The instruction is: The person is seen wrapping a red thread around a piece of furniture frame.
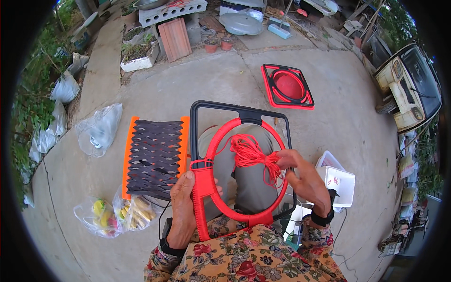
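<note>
Over my lap lies a square black frame (263,114) with a round ring in its middle. Red cord is wound closely round much of the ring (224,137) and along the lower left side; the top and right bars show bare black. My left hand (183,202) grips the frame's left side, thumb on the red winding. From a tied bundle of red cord (249,151), strands run toward the frame's left bar. My right hand (307,183) has its fingers closed on the bundle's right end, inside the ring.
Left of the frame stands an orange-sided piece with dark woven strips (155,157). Bags of fruit (101,214) and a see-through plastic bag (99,129) lie beyond it. A red-and-black frame (287,87) rests ahead; a white box (342,185) sits right, a parked vehicle (406,89) farther off.
</note>
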A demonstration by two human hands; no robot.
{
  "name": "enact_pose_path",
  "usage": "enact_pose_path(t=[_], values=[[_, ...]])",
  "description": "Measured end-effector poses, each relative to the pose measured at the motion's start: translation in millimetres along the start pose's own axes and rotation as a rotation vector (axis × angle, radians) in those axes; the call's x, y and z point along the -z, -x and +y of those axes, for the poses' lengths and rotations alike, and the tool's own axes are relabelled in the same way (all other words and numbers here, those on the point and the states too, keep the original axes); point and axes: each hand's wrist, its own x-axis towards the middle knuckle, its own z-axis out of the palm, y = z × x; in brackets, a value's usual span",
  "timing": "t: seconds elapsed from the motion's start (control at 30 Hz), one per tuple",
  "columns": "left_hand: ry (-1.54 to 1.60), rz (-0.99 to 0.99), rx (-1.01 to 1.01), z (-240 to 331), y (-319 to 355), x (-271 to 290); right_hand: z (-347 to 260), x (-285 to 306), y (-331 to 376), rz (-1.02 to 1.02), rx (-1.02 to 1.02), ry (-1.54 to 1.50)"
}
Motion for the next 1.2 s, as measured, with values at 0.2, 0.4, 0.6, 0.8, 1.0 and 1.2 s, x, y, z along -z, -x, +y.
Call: enact_pose_path(t=[0.2,0.4,0.6,0.8,1.0,1.2], values=[[-0.024,0.023,0.001,3,3,-2,-21,21,-7,0.504,0.165,0.582],[-0.033,0.026,0.011,6,7,-6,2,-33,-30,0.281,0.44,0.604],[0.079,-0.055,0.052,2,15,3,13,-25,-17,0.226,0.1,-0.164],[0.389,-0.342,0.213,1,16,4,-11,24,12,0.181,0.142,-1.436],[0.391,-0.511,0.145,-6,14,-1,3,49,45,0.201,0.23,-1.234],[0.485,-0.607,0.1,-3,23,0,-3,50,46,0.293,0.311,-0.88]])
